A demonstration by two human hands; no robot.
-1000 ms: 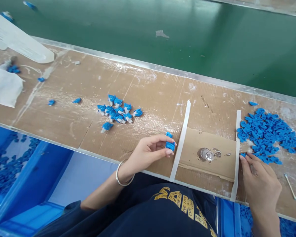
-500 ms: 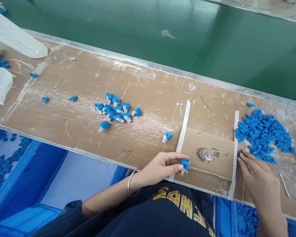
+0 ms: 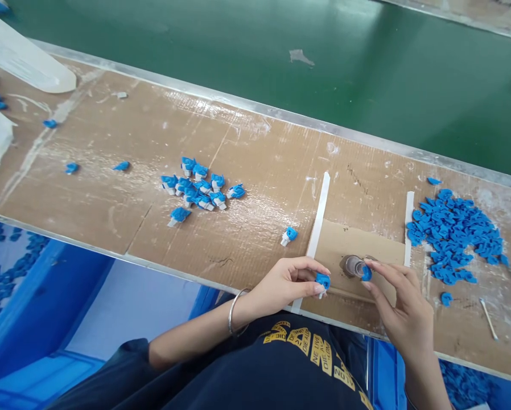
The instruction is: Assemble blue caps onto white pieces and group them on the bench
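Between the thumb and fingers of my left hand [image 3: 296, 279] is a small blue-and-white plastic part [image 3: 322, 281], held just left of the cardboard piece [image 3: 375, 236]. My right hand [image 3: 403, 299] pinches a loose blue plastic piece [image 3: 366, 273] against or right beside the rim of a small clear cup [image 3: 353, 265]; whether they touch I cannot tell. The cup stands on a dark stain on the cardboard. One blue-and-white part [image 3: 289, 236] lies alone beyond my left hand. Several more like it form a cluster [image 3: 200, 185] farther left.
A heap of blue pieces [image 3: 456, 233] lies on the right, with a cotton swab [image 3: 489, 319] nearer me. White tape strips [image 3: 318, 213] flank the cardboard. Blue bins [image 3: 68, 285] stand below the bench edge. A green surface [image 3: 255, 62] runs along the far side.
My right hand has moved left from the edge of the blue heap to the clear cup, now with a blue piece in its fingers. My left hand has barely shifted.
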